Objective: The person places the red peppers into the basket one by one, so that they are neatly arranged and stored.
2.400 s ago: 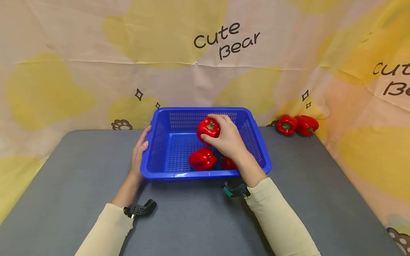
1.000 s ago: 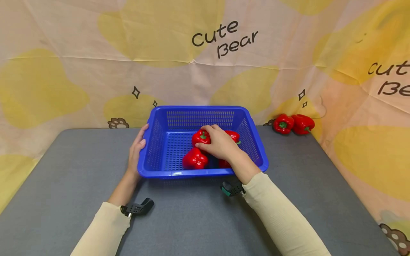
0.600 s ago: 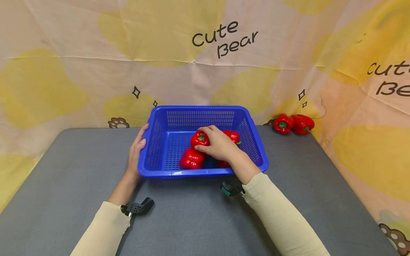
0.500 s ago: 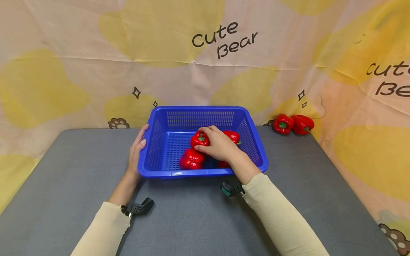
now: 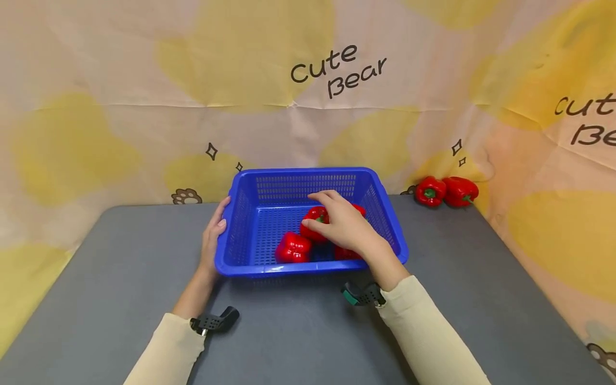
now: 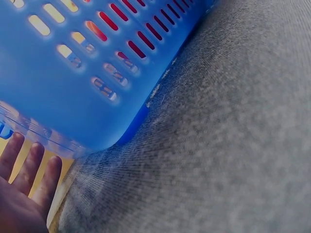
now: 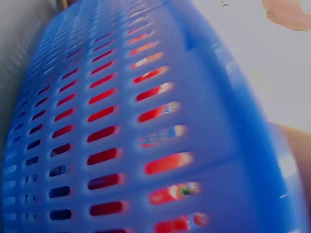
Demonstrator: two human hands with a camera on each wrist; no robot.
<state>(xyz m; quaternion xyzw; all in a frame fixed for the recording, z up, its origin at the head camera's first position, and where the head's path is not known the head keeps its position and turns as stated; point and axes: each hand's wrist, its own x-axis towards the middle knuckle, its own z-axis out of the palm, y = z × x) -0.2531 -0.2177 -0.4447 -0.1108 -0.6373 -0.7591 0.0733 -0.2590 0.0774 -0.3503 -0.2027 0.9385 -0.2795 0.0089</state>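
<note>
A blue plastic basket [image 5: 308,269] stands mid-table in the head view, holding several red bell peppers. My left hand [image 5: 210,240] touches its left side with extended fingers; the left wrist view shows these fingers [image 6: 46,182] straight beside the basket wall [image 6: 53,107]. Inside, my right hand [image 5: 347,224] hovers with thumb and fingers spread around a red bell pepper [image 5: 315,215], apparently not gripping it. Another bell pepper [image 5: 293,248] lies at the front, left of that hand. Two more, partly hidden by the hand, are a rear pepper [image 5: 360,209] and a front pepper [image 5: 344,254].
Two red bell peppers [image 5: 430,192] lie side by side at the table's back right, outside the basket. The grey table [image 5: 289,331] meets a printed cloth backdrop [image 5: 269,133] behind. In the right wrist view, the slotted basket wall [image 7: 204,111] fills most of the frame.
My right hand lowered a bell pepper into the basket, nudging the front pepper left, then spread its fingers off it. My left hand has stayed at the basket's side. The head view shifted slightly.
</note>
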